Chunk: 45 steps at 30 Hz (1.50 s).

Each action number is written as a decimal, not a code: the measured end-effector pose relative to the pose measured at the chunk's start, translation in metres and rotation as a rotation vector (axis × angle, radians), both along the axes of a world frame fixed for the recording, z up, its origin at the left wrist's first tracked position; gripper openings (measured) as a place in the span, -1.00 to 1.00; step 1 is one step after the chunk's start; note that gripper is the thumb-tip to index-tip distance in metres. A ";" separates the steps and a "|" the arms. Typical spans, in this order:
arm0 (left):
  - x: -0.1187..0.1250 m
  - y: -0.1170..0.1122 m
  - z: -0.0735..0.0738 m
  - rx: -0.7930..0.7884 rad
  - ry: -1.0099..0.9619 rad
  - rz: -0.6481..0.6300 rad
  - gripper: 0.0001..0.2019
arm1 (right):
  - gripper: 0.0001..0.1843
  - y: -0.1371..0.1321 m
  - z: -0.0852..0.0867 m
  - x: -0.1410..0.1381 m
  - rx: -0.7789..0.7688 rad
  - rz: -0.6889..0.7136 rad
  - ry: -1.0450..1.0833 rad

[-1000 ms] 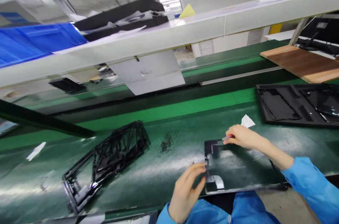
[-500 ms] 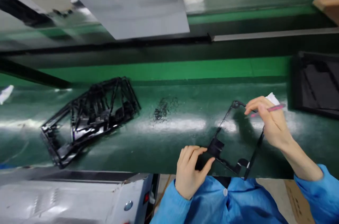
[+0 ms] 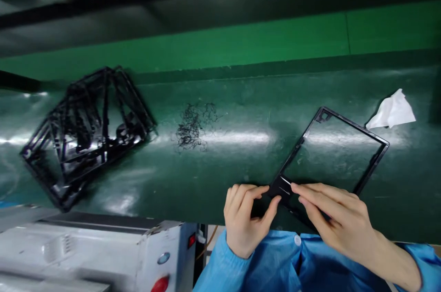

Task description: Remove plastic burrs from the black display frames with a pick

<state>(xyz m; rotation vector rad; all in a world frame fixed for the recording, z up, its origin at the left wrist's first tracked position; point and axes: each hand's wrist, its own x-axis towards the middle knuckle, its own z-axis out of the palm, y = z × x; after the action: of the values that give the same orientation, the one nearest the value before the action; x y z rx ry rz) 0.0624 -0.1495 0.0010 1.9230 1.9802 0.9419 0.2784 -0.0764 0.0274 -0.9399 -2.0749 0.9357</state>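
Observation:
A black rectangular plastic frame point(image 3: 303, 138) lies slanted on the green bench, with a wide dark tab point(image 3: 280, 186) at its lower-left corner. My left hand point(image 3: 246, 218) pinches that corner between thumb and fingers. Right beside the tab, my right hand point(image 3: 339, 216) is closed, its fingertips together over the near side of the frame. Half a second ago it held a pink pen-shaped tool; the fingers now hide the tool. Part of the frame's near edge is covered by my right hand.
A pile of similar black frames point(image 3: 103, 145) sits at the left. Thin black plastic shavings point(image 3: 193, 126) lie mid-bench. A crumpled white tissue point(image 3: 392, 110) rests beyond the frame's right corner. A grey machine point(image 3: 172, 246) stands below the bench edge.
My right hand has moved from the frame's far corner down and left to the tab near my left hand. The left hand keeps its grip. The view has tilted downward.

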 end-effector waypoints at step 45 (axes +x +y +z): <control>0.000 0.005 0.009 -0.006 0.034 0.000 -0.82 | -0.52 0.006 -0.001 -0.004 0.099 -0.021 -0.382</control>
<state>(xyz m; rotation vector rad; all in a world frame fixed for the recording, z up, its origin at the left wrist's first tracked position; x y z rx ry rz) 0.0625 -0.1442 0.0102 1.9484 1.9989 0.9084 0.2748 -0.0705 0.0265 -1.1557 -2.3960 0.6731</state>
